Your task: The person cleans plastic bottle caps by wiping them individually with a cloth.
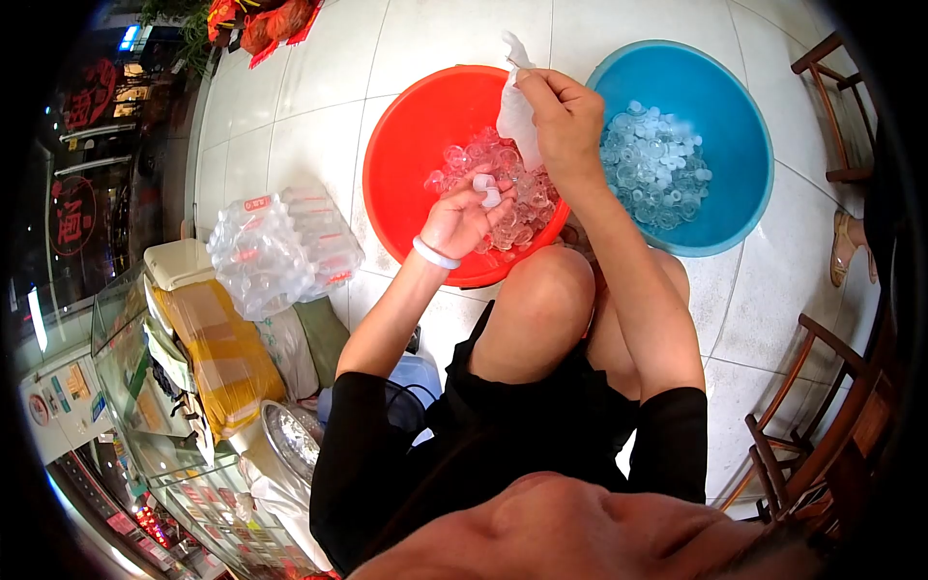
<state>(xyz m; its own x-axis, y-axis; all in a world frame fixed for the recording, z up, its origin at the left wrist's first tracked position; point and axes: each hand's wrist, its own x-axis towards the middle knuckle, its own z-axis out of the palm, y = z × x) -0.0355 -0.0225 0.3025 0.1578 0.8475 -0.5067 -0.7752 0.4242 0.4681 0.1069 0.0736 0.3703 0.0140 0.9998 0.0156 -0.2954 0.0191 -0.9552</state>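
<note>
My left hand (458, 222) is palm up over the near left part of the red basin (396, 126), fingers partly curled, holding small translucent whitish pieces (488, 190) whose kind I cannot make out. A white bracelet (436, 253) circles that wrist. My right hand (568, 126) pinches a limp white cloth (518, 118) between thumb and fingers, above the basin's right side. Below lie many small clear cup-like pieces (527, 208), tinted by the red plastic. To the right, a blue basin (744, 145) holds similar clear pieces (652, 179) and whiter ones on top.
A plastic-wrapped pack of clear bottles (280, 246) stands on the tiled floor at left. Nearby are a taped yellow-brown parcel (217, 338), a metal bowl (288, 440) and a glass case (126, 324). Wooden chairs (773, 435) and another person's foot (843, 249) are at right.
</note>
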